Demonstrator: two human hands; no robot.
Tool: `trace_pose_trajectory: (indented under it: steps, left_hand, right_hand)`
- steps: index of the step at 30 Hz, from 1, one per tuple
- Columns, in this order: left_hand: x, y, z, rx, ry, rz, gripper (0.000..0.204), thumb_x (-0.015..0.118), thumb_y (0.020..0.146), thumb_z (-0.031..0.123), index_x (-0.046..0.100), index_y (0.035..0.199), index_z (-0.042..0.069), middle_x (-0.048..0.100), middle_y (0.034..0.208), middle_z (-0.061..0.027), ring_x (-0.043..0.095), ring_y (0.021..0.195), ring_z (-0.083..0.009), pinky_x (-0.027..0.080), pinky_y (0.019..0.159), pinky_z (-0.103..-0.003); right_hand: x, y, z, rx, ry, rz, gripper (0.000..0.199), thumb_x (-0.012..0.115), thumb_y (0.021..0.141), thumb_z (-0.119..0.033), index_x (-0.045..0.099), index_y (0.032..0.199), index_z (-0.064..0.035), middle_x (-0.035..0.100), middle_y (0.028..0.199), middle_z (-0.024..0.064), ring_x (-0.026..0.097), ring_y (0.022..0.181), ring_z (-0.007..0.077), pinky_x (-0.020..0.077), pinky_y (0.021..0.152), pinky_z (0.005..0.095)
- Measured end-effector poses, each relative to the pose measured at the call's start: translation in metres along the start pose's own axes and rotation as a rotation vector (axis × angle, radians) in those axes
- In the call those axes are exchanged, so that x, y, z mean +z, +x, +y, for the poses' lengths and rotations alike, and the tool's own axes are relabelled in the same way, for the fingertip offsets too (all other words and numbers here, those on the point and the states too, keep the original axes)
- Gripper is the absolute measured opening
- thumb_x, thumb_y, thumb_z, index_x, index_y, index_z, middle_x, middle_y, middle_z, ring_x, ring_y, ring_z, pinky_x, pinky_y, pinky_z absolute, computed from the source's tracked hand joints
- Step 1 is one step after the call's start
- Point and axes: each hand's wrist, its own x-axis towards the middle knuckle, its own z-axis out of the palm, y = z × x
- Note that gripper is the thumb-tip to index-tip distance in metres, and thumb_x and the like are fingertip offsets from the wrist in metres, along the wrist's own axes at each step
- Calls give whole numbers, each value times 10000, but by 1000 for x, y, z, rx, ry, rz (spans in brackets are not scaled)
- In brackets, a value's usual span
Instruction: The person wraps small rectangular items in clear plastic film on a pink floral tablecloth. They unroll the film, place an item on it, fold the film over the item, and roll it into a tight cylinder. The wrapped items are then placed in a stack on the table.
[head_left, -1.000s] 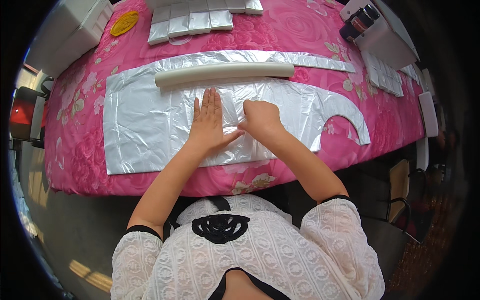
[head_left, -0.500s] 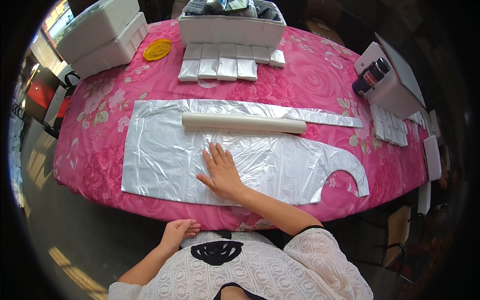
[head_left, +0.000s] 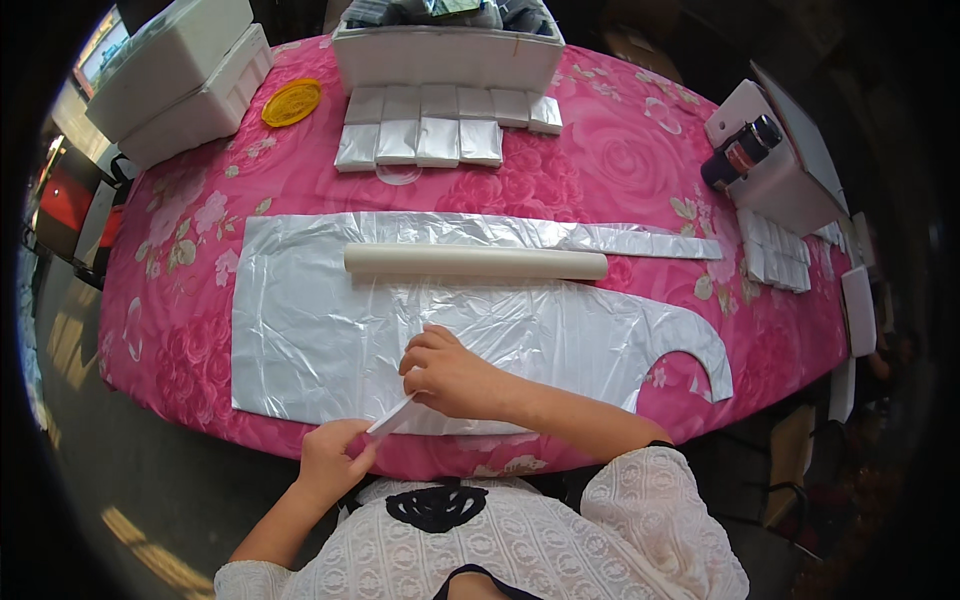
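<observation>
A flat silvery-white plastic apron (head_left: 300, 330) lies across the table, its curved neck cut-out to the right. A cream tube or roll (head_left: 480, 262) rests lengthwise on its upper half. At the apron's near edge, a narrow flat white strip (head_left: 392, 413) slants between my hands; its exact kind cannot be made out. My left hand (head_left: 335, 450) is closed on its lower end. My right hand (head_left: 450, 378), fingers curled over the apron, is closed on its upper end, which the hand partly hides.
Small folded silvery packets (head_left: 438, 140) sit in rows before a white foam box (head_left: 445, 60) at the back. More packets (head_left: 772, 255) lie right, near a dark bottle (head_left: 742, 152). Foam boxes (head_left: 190, 90) and a yellow dish (head_left: 291, 102) stand far left.
My left hand has risen from the table edge and now grips the white strip. My right hand, spread flat on the apron before, has drawn nearer and curled round the strip's other end.
</observation>
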Motion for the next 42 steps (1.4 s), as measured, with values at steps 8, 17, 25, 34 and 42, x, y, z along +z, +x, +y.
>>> trace_pose_trajectory:
  steps: [8, 17, 25, 34, 42]
  left_hand:
    - [-1, 28, -8, 76, 10, 43, 336, 687, 658, 68, 610, 984, 39, 632, 962, -127, 610, 857, -287, 489, 732, -345]
    - [7, 47, -2, 113, -51, 1, 367, 667, 670, 48, 585, 1027, 32, 616, 1013, -147, 605, 888, -300, 489, 755, -352]
    - [4, 43, -10, 85, -47, 11, 388, 667, 675, 60, 576, 1051, 30, 603, 1033, -156, 597, 893, -316, 490, 751, -357]
    - [1, 50, -7, 159, -8, 0, 428, 667, 668, 56, 557, 1080, 14, 595, 1051, -160, 595, 900, -310, 489, 750, -359]
    - [13, 81, 8, 130, -201, 234, 754, 743, 682, 238, 354, 1292, 22, 451, 1277, -176, 447, 1173, -307, 383, 948, -379]
  right_hand:
    - [-149, -14, 133, 634, 542, 945, 114, 597, 829, -86, 603, 886, 13, 598, 767, 4, 513, 672, 49, 408, 617, 192]
    - [-157, 67, 235, 1121, 152, 623, 382, 712, 682, -294, 632, 876, 26, 641, 825, 100, 591, 701, 182, 454, 647, 297]
    - [-161, 88, 265, 1278, 87, 560, 500, 832, 528, -326, 638, 786, 56, 627, 769, 114, 585, 674, 187, 455, 640, 314]
    - [-181, 62, 245, 1010, 428, 602, 364, 774, 653, -239, 643, 885, 9, 622, 816, 72, 540, 691, 132, 419, 664, 286]
    - [-101, 17, 72, 499, 391, 420, 190, 721, 724, -131, 619, 866, -58, 616, 841, 15, 547, 845, 131, 415, 784, 290]
